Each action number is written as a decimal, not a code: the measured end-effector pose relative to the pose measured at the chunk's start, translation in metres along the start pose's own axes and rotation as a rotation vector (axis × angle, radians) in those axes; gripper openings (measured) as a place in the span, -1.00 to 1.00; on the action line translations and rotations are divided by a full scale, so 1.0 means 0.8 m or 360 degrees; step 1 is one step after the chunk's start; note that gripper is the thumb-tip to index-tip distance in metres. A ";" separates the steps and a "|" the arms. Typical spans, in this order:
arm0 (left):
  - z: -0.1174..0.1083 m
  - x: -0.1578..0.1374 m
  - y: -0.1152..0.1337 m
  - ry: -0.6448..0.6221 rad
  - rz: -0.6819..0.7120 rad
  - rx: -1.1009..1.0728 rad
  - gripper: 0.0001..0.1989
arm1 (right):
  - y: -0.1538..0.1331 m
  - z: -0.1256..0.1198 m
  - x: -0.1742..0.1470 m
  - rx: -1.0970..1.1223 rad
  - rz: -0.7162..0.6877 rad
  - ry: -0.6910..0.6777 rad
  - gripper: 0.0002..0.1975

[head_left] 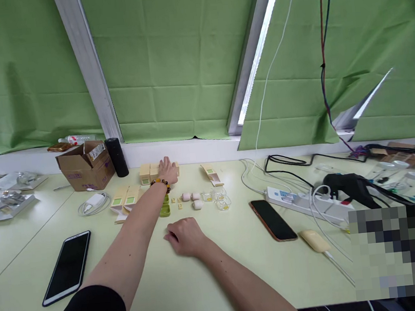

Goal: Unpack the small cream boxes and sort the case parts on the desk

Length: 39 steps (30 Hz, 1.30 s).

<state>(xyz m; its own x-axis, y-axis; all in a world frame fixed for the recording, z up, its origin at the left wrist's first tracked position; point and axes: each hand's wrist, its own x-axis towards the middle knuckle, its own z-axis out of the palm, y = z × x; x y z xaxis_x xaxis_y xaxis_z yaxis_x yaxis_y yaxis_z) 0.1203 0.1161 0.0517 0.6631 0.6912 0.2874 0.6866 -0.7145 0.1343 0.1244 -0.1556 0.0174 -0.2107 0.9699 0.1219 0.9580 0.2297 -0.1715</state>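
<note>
Flap-open cartons: just beside the left forearm; a low sideways sweep could catch the flaps and tip them.
Carton row: at the back of the surface, partly under the left hand; uneven pressure could skew it.
Green tray: near the left wrist; the beaded bracelet could drag it if the arm drops.
Left hand: fingers spread over the row's right part; cannot tell whether it grips.
Right hand: loosely curled, nothing visible inside; a forward slide could scatter small parts.
Pink cylinders: may roll if knocked.
Clear cups: look light; a nudge may shift them.
</note>
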 end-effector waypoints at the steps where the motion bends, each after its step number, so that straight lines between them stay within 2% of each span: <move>1: 0.003 0.001 0.001 -0.0010 0.0007 -0.0011 -0.31 | 0.000 0.000 0.000 0.0004 -0.0002 -0.0004 -0.79; 9: -0.002 -0.006 0.010 0.0043 0.0063 -0.0260 -0.55 | 0.000 -0.002 0.001 0.0001 -0.0012 -0.0004 -0.79; 17: -0.043 -0.020 0.021 0.0158 -0.0077 -0.0970 -0.58 | 0.006 0.011 0.001 0.0007 -0.0078 0.0165 -0.78; 20: -0.063 -0.051 0.025 0.0179 -0.0120 -0.1286 -0.62 | 0.013 0.008 0.000 0.0049 -0.0176 0.0435 -0.78; 24: -0.083 -0.125 0.028 0.0163 -0.0141 -0.1607 -0.67 | 0.027 -0.013 -0.004 0.0251 -0.0285 0.1128 -0.83; 26: -0.089 -0.167 0.029 0.0138 -0.0156 -0.1733 -0.58 | 0.035 -0.027 -0.009 0.0402 -0.0301 0.1424 -0.72; 28: -0.093 -0.207 0.032 0.0050 -0.0254 -0.2107 -0.47 | 0.042 -0.038 -0.014 0.0519 -0.0249 0.1575 -0.49; 31: -0.096 -0.250 0.039 0.0019 -0.0424 -0.2366 -0.41 | 0.046 -0.045 -0.018 0.0708 -0.0202 0.1450 -0.20; 33: -0.094 -0.266 0.045 0.0050 -0.0472 -0.2402 -0.40 | 0.044 -0.041 -0.019 0.0832 -0.0196 0.1272 -0.14; 35: -0.090 -0.276 0.050 0.0083 -0.0491 -0.2412 -0.39 | 0.041 -0.033 -0.018 0.0955 -0.0180 0.1161 -0.20; 39: -0.079 -0.287 0.055 0.0141 -0.0498 -0.2455 -0.41 | 0.035 -0.014 -0.017 0.1172 -0.0147 0.1120 -0.43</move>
<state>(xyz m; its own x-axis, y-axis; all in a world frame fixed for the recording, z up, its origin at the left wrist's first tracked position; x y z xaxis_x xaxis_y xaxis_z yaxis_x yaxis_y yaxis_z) -0.0204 -0.0811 0.0520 0.5020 0.8580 0.1090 -0.2019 -0.0063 0.9794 0.1563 -0.1628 0.0218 0.1117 0.7332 0.6708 0.5365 0.5237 -0.6617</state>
